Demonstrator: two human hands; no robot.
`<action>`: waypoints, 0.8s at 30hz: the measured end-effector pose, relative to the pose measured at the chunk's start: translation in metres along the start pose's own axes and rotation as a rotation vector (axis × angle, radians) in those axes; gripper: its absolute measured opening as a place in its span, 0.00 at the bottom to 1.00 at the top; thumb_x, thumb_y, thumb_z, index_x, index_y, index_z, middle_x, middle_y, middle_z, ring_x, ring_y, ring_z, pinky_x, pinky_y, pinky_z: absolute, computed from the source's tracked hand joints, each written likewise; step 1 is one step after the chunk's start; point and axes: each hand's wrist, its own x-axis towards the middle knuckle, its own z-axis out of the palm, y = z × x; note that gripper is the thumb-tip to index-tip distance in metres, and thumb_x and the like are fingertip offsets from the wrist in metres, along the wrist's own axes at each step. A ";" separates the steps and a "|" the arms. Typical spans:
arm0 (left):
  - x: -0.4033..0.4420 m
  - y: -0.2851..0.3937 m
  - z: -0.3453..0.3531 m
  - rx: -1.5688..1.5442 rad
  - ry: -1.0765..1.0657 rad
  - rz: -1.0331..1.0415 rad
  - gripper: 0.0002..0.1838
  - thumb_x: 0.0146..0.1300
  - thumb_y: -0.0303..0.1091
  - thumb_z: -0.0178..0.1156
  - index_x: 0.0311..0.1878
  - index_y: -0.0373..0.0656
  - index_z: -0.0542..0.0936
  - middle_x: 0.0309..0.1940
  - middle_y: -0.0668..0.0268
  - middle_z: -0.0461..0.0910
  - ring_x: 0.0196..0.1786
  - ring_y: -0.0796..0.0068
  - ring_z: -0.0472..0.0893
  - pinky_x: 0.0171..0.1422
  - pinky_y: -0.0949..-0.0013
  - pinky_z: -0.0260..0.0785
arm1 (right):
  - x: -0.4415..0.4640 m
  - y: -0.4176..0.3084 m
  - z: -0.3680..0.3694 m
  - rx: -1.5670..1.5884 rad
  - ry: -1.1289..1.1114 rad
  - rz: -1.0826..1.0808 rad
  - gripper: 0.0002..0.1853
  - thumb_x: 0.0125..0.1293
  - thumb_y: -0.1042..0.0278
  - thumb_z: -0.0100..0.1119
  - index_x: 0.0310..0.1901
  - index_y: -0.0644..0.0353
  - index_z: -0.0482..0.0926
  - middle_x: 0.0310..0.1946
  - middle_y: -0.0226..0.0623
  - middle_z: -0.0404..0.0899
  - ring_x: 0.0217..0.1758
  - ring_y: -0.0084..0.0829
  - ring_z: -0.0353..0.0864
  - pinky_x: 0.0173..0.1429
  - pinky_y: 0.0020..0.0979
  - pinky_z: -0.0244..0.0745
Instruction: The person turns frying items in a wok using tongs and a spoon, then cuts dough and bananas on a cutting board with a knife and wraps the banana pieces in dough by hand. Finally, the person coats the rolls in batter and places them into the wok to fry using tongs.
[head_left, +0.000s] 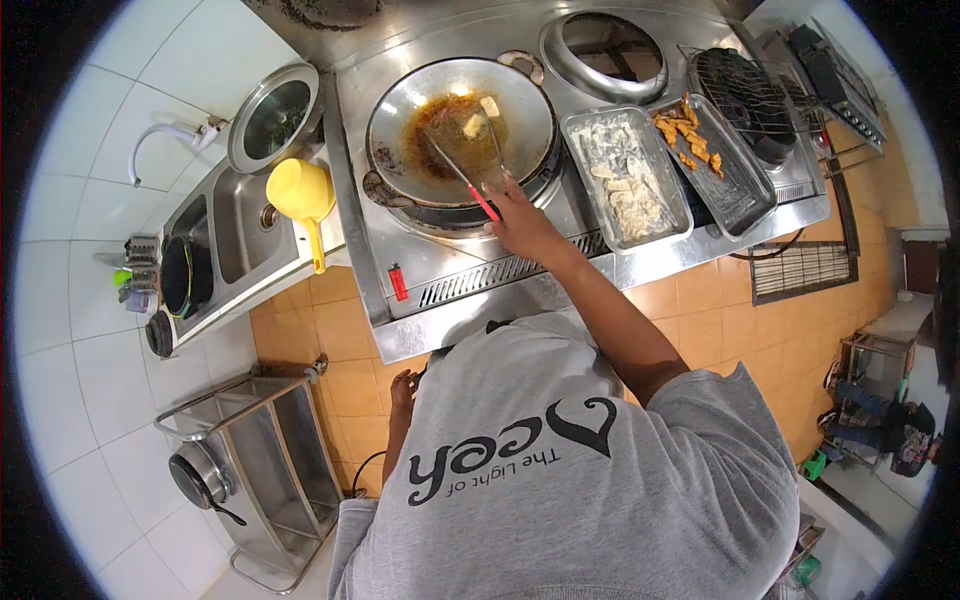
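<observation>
I log pale food pieces (473, 126) in wok (525, 100), inside rim, open oil to left. Tongs (466, 183) stand spread, handles gripped in right hand (522, 222). Tray of white-coated pieces (628, 180) close at wok's right. Red lighter (398, 282) near stove's front edge. Left hand (404, 386) beside shirt (560, 470), fingers bent; cannot tell if holding

Grey shirt (600, 500): "The Light of Aceh".

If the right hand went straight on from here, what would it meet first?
Probably the nearer pale food piece in the wok, just ahead of the right hand and its tongs; depth is unclear.
</observation>
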 end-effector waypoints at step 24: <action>-0.024 0.013 0.033 0.212 -0.011 -0.137 0.17 0.65 0.39 0.46 0.55 0.47 0.70 0.49 0.66 0.77 0.47 0.69 0.74 0.50 0.59 0.65 | -0.095 -0.006 -0.043 0.856 0.057 0.012 0.21 0.71 0.65 0.43 0.62 0.64 0.64 0.72 0.49 0.32 0.55 0.26 0.72 0.53 0.31 0.77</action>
